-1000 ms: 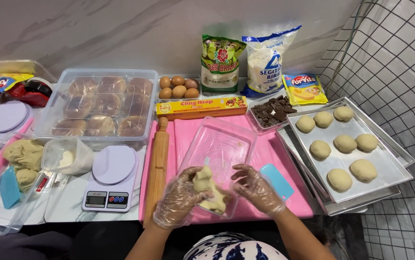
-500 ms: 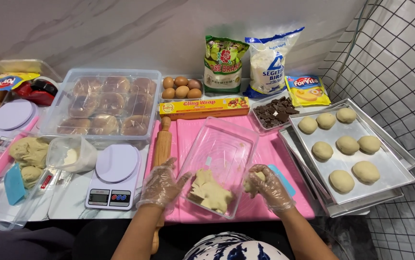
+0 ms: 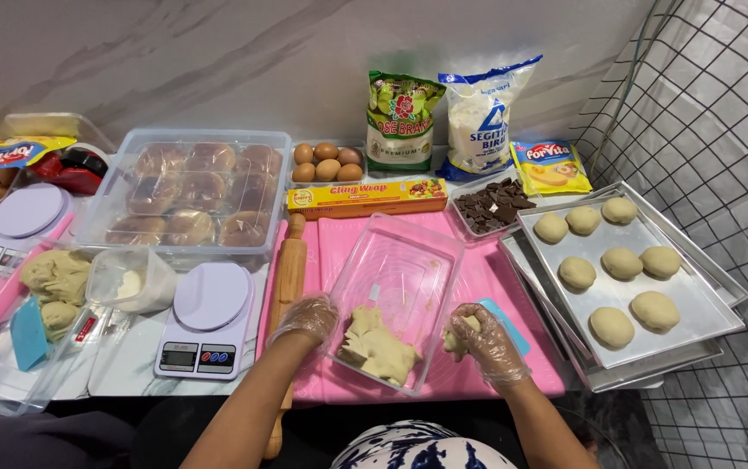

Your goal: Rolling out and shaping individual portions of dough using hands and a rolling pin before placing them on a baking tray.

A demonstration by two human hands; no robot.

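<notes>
At the front edge of the pink mat [image 3: 495, 287], my right hand [image 3: 485, 343], in a thin clear glove, is curled around a small piece of dough [image 3: 455, 337], fingers closed on it just beside the right wall of the clear plastic container [image 3: 408, 269]. My left hand [image 3: 306, 320], gloved the same way, rests against the container's near left corner, fingers bent on its rim; I cannot tell whether it truly grips it. Inside the container, at its near end, lies the rest of the dough lump [image 3: 377, 347], pale and ragged. A blue scraper [image 3: 506, 323] shows partly behind my right hand. Along the mat's left edge lies a wooden rolling pin [image 3: 289, 276], and left of that stands a white kitchen scale [image 3: 207, 320]. Toward the right end of the bench sits a metal tray [image 3: 695, 300] carrying seven rounded dough balls [image 3: 622, 262], well apart from my hands. Behind the mat are a dish of chocolate chunks [image 3: 490, 205], a long box of cling film [image 3: 367, 197], some brown eggs [image 3: 327, 161], and a lidded tub of buns [image 3: 190, 195].
</notes>
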